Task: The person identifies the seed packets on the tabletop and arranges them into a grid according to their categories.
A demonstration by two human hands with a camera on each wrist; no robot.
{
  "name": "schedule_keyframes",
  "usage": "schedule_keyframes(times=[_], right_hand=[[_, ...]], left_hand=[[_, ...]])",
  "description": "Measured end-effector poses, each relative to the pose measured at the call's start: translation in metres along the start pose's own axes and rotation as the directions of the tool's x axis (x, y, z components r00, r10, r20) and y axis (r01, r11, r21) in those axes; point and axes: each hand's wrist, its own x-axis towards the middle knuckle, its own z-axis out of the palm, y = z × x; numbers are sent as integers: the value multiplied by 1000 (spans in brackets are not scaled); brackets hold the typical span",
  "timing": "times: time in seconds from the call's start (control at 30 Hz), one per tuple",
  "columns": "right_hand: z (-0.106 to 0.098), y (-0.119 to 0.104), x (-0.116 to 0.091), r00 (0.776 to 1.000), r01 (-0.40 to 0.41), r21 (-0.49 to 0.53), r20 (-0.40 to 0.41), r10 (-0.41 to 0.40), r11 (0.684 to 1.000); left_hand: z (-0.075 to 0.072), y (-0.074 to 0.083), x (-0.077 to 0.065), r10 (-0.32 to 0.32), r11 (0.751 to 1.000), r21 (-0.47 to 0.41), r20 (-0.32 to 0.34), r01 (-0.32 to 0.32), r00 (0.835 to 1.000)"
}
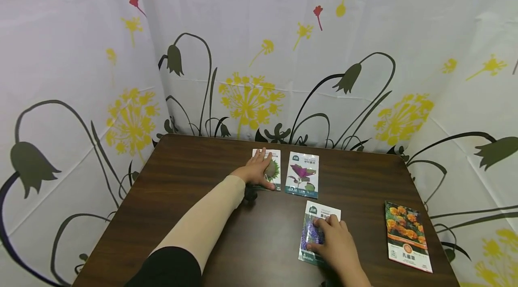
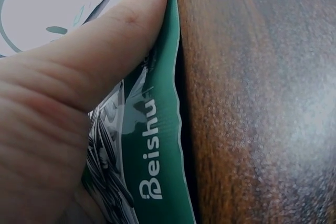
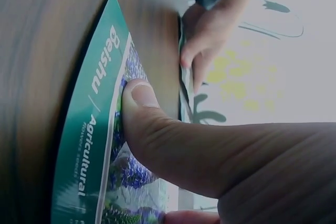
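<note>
At the back of the table my left hand [image 1: 256,171] lies spread over a seed packet with a green spiky flower head [image 1: 274,168]. Its thumb [image 2: 115,38] stretches across the packet's green "Beishu" strip [image 2: 163,145]. Nearer to me, my right hand [image 1: 337,244] grips a seed packet with purple flower spikes [image 1: 310,230], fingers over its right side and thumb towards its lower left. In the right wrist view the thumb [image 3: 144,111] presses on this packet's front, and its green lower edge [image 3: 92,135] bows.
A seed packet with a magenta plant [image 1: 302,174] lies right of the left hand's packet. An orange marigold packet [image 1: 408,236] lies near the right edge of the brown wooden table [image 1: 194,165]. A white flower-printed curtain [image 1: 251,21] hangs behind and at both sides.
</note>
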Motion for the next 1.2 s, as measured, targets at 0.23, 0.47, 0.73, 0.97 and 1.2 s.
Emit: schedule_keyframes(times=[0.23, 0.47, 0.73, 0.97, 1.2], right_hand=[[9, -21, 4, 999, 53, 7, -11, -53, 999], [25, -44, 14, 991, 124, 39, -46, -122, 992], [39, -57, 18, 970, 240, 35, -52, -238, 970], [41, -60, 18, 944, 329, 64, -31, -328, 942], [43, -62, 16, 911, 410, 46, 27, -412, 911]], left_hand=[[4, -7, 10, -17, 999, 40, 16, 17, 1000], [7, -9, 14, -23, 999, 24, -5, 23, 1000], [1, 0, -1, -5, 1000, -8, -12, 5, 1000], [-1, 5, -5, 18, 1000, -15, -12, -18, 1000], [4, -6, 4, 10, 1000, -28, -33, -11, 999]])
